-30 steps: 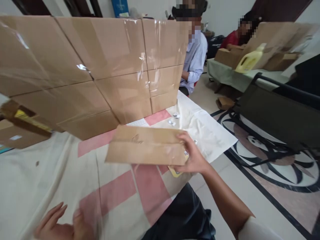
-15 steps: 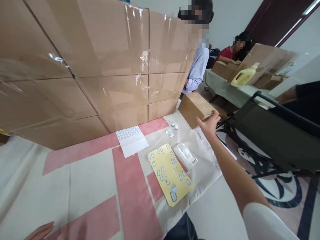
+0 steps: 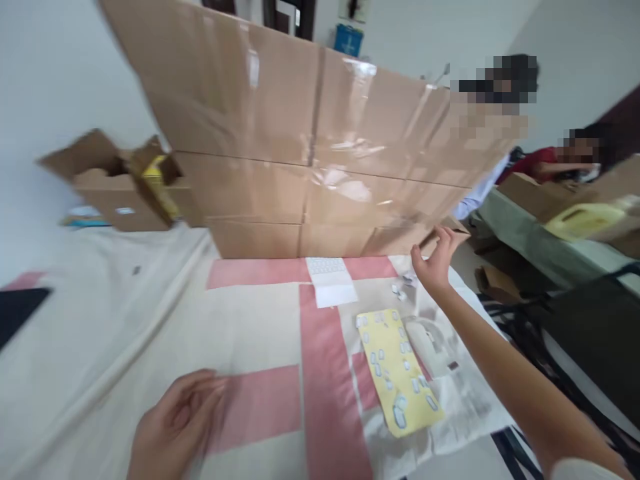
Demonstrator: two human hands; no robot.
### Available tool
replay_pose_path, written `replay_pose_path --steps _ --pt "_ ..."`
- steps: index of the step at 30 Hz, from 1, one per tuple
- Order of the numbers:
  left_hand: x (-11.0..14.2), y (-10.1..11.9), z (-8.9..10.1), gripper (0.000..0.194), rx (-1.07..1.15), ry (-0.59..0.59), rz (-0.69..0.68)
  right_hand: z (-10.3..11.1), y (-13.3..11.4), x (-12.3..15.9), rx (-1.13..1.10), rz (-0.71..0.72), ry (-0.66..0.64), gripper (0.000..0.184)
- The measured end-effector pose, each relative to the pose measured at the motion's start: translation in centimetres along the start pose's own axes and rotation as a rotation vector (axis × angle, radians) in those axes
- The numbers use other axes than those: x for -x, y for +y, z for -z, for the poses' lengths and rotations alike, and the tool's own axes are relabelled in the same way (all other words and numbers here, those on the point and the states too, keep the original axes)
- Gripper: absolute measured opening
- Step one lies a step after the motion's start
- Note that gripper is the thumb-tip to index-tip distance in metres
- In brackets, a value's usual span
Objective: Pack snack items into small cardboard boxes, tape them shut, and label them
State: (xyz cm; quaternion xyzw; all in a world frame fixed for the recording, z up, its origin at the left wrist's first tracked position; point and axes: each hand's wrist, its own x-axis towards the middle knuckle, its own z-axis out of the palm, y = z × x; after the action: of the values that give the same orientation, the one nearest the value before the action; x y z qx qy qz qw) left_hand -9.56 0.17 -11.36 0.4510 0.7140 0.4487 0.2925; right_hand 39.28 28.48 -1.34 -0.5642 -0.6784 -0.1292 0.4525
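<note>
My right hand (image 3: 436, 259) grips the near edge of a small cardboard box (image 3: 459, 228) at the right end of a tall cardboard wall (image 3: 260, 193). Most of that box is hidden behind my fingers and the wall. Over the cloth at lower left, my left hand (image 3: 173, 427) is curled, thumb and fingertips together, nothing seen between them. A yellow sheet (image 3: 395, 360) bearing small blue-edged stickers lies between my hands. Beside it sits a white tape dispenser (image 3: 431, 347). A white printed sheet (image 3: 333, 290) rests at the wall's foot.
The table has a cream and pink cloth (image 3: 250, 333). Paper scraps (image 3: 399, 292) lie near the right end. At back left are open cartons (image 3: 117, 200). Beyond the wall, a person in light blue (image 3: 484, 190) and another in red (image 3: 533, 167) are near a second table with a yellow jug (image 3: 583, 220).
My view has swung left, bringing the cartons into sight. My left hand has come further into view and its fingers have curled. My right hand still holds the box, now partly behind the wall.
</note>
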Motion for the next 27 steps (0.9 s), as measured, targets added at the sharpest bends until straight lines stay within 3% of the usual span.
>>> replay_pose_path --steps 2,4,6,8,9,11,14,17,20,23,27 --pt "-2.7 0.5 2.1 0.035 0.005 -0.047 -0.046 -1.6 -6.0 0.1 -0.132 0.289 -0.052 0.061" --pt "-7.2 0.3 5.1 0.042 0.012 -0.028 -0.122 -3.9 -13.3 0.5 -0.285 0.504 -0.154 0.052" --pt "-13.1 -0.3 8.2 0.043 0.083 0.091 -0.186 -6.9 -21.4 1.2 -0.424 0.636 -0.320 0.041" --pt "-19.6 -1.1 10.9 0.039 0.096 0.285 -0.122 -10.7 -29.3 2.3 -0.589 0.727 -0.486 0.040" --pt "-22.9 -1.4 12.2 0.039 0.047 0.387 -0.030 -12.9 -33.0 2.8 -0.663 0.710 -0.550 0.044" --pt "-28.8 -2.0 14.1 0.048 0.012 0.474 0.053 -17.9 -39.6 3.5 -0.790 0.625 -0.618 0.054" --pt "-35.5 -2.7 15.7 0.054 -0.072 0.528 0.024 -26.0 -46.9 3.4 -0.909 0.327 -0.648 0.069" --pt "-39.7 -3.6 15.8 0.061 -0.179 0.519 -0.113 -33.1 -51.0 2.7 -0.938 0.031 -0.622 0.076" --pt "-42.3 -4.9 15.5 0.048 -0.215 0.489 -0.183 -37.7 -52.1 2.5 -0.963 -0.107 -0.646 0.083" --pt "-44.0 -6.0 15.4 0.028 -0.168 0.520 -0.160 -40.1 -51.5 2.6 -0.968 -0.127 -0.713 0.090" --pt "-44.0 -6.2 15.3 0.020 0.003 0.572 -0.171 -40.4 -50.6 2.2 -1.010 -0.050 -0.778 0.083"
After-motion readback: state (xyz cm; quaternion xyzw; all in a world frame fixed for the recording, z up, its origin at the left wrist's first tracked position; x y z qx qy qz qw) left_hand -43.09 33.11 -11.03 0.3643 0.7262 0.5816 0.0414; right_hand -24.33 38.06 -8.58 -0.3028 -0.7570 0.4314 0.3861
